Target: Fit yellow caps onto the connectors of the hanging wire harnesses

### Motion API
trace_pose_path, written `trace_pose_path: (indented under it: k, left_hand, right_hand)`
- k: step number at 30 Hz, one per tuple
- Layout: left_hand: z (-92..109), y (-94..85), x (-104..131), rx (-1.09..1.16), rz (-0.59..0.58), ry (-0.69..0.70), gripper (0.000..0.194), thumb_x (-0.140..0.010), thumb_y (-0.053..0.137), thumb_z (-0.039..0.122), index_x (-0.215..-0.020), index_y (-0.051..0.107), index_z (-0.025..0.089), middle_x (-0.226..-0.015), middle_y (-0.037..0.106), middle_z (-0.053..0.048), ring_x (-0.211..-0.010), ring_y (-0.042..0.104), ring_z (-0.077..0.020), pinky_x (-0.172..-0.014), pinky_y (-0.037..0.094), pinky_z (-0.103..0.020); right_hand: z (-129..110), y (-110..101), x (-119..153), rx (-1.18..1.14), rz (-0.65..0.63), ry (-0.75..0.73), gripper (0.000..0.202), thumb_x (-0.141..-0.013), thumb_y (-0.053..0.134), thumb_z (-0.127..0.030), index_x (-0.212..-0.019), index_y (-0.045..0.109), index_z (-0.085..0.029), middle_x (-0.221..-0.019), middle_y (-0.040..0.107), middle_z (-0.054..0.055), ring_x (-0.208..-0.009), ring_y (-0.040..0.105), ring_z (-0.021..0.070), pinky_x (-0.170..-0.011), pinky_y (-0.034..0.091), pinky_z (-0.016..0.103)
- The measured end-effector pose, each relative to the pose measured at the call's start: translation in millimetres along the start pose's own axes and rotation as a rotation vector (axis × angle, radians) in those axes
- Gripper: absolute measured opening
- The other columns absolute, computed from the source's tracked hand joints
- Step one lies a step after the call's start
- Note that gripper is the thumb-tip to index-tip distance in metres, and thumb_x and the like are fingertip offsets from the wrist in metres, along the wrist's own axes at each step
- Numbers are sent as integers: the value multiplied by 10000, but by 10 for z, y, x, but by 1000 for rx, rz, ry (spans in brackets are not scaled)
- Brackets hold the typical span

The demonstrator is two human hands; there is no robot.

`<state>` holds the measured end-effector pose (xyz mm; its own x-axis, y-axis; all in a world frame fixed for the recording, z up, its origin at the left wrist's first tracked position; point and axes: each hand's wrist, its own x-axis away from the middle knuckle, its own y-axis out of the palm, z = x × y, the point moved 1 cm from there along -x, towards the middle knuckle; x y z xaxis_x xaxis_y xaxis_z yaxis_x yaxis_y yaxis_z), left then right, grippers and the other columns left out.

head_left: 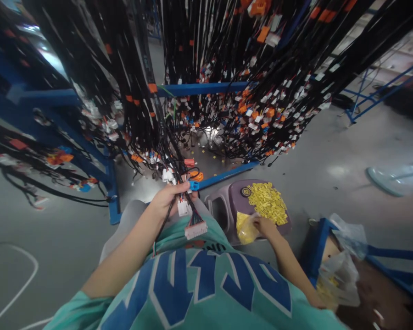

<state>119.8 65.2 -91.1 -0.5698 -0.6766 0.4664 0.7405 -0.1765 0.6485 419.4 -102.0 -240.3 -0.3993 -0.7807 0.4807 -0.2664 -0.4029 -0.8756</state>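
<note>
My left hand (170, 197) is closed around the lower end of a black wire harness (172, 146). White, orange and blue connectors stick out about its fingers. A blue connector (193, 185) lies by the thumb, and a wide white connector (196, 230) dangles below on thin coloured wires. To the right, my right hand (265, 228) grips the edge of a clear plastic bag (248, 229) with small yellow pieces in it. This bag rests on a purple stool (237, 195), beside a loose heap of yellow pieces (269, 201). My right fingertips are partly hidden.
Dense bundles of black harnesses (192, 50) hang ahead from a blue metal rack (206, 89). At lower right, plastic bags (342, 277) lie by another blue frame (318, 250). A white hose (24, 288) curves over the floor at left.
</note>
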Motion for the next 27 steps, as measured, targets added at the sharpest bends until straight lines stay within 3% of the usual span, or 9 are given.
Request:
trace_pose_path:
  k: [5, 10, 19, 27]
  left_hand:
    - [-36, 6, 11, 0, 18, 9, 201, -653, 562, 31, -836, 632, 73, -561, 634, -48, -482, 605, -150, -483, 523, -247]
    - [-29, 25, 52, 2, 30, -3, 218, -633, 564, 22, -833, 627, 82, -548, 625, -32, -458, 591, -143, -473, 520, -254]
    - [-29, 11, 61, -17, 15, -4, 59, -620, 591, 35, -643, 596, 88, -495, 609, -43, -458, 585, -149, -483, 523, -262]
    - [-26, 20, 87, 12, 9, -16, 90, -623, 602, 16, -674, 592, 91, -501, 600, -32, -444, 580, -143, -463, 519, -258]
  right_hand:
    - [-25, 279, -153, -44, -20, 47, 240, -786, 434, -139, -950, 609, -134, -918, 637, 98, -855, 585, 160, -688, 345, 214]
    - [-24, 409, -178, -72, 12, 89, 196, -775, 432, -112, -880, 597, -97, -887, 629, 123, -820, 582, 171, -659, 338, 223]
    - [26, 428, -169, -198, 118, 120, 274, -806, 331, -75, -905, 586, -69, -944, 602, 164, -880, 552, 176, -738, 347, 240]
    - [-27, 319, -193, -497, 185, 111, 207, -769, 366, -91, -735, 562, -147, -699, 548, 88, -777, 561, 192, -650, 349, 275]
